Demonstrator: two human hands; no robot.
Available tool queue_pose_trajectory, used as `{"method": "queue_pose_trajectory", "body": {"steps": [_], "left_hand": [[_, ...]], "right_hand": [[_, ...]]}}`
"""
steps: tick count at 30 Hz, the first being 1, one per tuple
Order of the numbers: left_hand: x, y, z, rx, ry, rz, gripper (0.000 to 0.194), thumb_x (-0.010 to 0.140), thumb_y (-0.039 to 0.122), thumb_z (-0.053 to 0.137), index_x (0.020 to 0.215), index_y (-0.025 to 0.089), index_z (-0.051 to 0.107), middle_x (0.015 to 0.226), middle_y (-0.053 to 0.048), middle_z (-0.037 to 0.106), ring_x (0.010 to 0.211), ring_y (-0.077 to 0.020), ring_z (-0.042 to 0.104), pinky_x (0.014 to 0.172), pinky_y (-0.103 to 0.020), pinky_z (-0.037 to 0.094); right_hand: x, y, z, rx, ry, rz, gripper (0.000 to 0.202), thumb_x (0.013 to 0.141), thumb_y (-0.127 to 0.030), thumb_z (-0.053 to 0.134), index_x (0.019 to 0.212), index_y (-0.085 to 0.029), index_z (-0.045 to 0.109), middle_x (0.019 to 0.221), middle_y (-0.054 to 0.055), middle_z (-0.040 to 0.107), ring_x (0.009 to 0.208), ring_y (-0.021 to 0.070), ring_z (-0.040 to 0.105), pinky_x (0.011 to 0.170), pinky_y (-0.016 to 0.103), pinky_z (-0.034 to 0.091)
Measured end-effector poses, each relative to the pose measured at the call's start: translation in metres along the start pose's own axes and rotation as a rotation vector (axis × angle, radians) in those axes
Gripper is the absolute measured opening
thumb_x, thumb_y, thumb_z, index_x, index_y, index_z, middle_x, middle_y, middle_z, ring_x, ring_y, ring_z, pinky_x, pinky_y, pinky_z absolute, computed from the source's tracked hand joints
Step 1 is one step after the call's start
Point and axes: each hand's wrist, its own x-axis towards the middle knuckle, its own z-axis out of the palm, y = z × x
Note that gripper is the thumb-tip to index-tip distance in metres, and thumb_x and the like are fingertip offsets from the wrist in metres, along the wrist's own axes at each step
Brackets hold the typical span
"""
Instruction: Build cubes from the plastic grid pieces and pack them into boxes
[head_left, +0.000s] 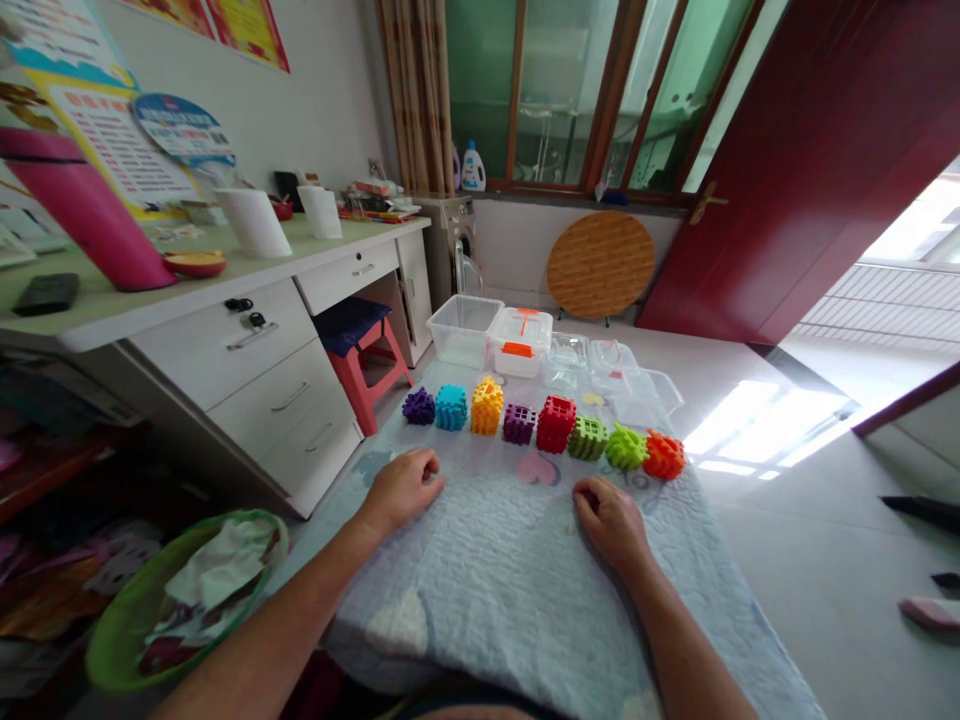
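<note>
My left hand point(406, 490) rests on the cloth-covered table point(487, 580) with its fingers curled in and nothing showing in them. Likewise curled and holding nothing visible, my right hand point(613, 518) lies farther right. Beyond both hands runs a row of interlocking-block shapes: dark purple point(418, 406), blue point(451, 408), yellow point(487, 408), a purple lattice cube point(518, 425), a taller red block point(556, 428), a green cube point(587, 438), a spiky lime piece point(626, 447) and an orange piece point(664, 455). Neither hand touches them.
Behind the row stand an open clear bin point(465, 335), a lidded box with orange latches point(521, 350) and several clear containers point(566, 362). A desk point(262, 345) and red stool point(358, 360) are at left, above a green basket point(112, 640). A red door point(787, 170) stands right.
</note>
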Motion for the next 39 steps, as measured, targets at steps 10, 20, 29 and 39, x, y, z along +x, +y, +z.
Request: {"method": "queue_pose_trajectory", "body": {"steps": [10,20,29,39], "left_hand": [[0.005,0.014,0.026,-0.016,0.165,0.136,0.011,0.083,0.024,0.051,0.077,0.02,0.058,0.079,-0.004,0.059,0.079,-0.0202,0.058,0.072,-0.031,0.043],[0.006,0.01,0.024,-0.159,0.159,0.112,0.012,0.081,0.024,0.051,0.075,0.02,0.06,0.077,-0.003,0.059,0.076,-0.0185,0.06,0.069,-0.029,0.045],[0.004,0.012,0.023,-0.169,0.138,0.078,0.009,0.081,0.019,0.052,0.075,0.02,0.059,0.077,-0.002,0.059,0.077,-0.0174,0.06,0.07,-0.028,0.045],[0.005,0.012,0.021,-0.185,0.137,0.075,0.01,0.081,0.02,0.051,0.075,0.02,0.06,0.076,-0.002,0.059,0.075,-0.0172,0.06,0.068,-0.027,0.044]], "right_hand": [[0.004,0.003,-0.002,0.123,0.058,0.013,0.018,0.081,-0.024,0.048,0.076,-0.019,0.064,0.068,0.002,0.063,0.064,0.0163,0.058,0.063,0.025,0.041],[0.004,0.002,-0.003,0.144,0.063,0.034,0.02,0.081,-0.026,0.048,0.074,-0.018,0.065,0.065,0.002,0.062,0.062,0.0154,0.057,0.061,0.025,0.04],[0.006,0.003,-0.003,0.13,0.059,0.036,0.024,0.082,-0.031,0.048,0.076,-0.018,0.066,0.066,0.004,0.065,0.06,0.0166,0.058,0.06,0.026,0.042],[0.005,0.001,-0.003,0.11,0.065,0.044,0.023,0.083,-0.03,0.048,0.076,-0.019,0.066,0.068,0.004,0.065,0.062,0.0171,0.059,0.061,0.027,0.043]]}}
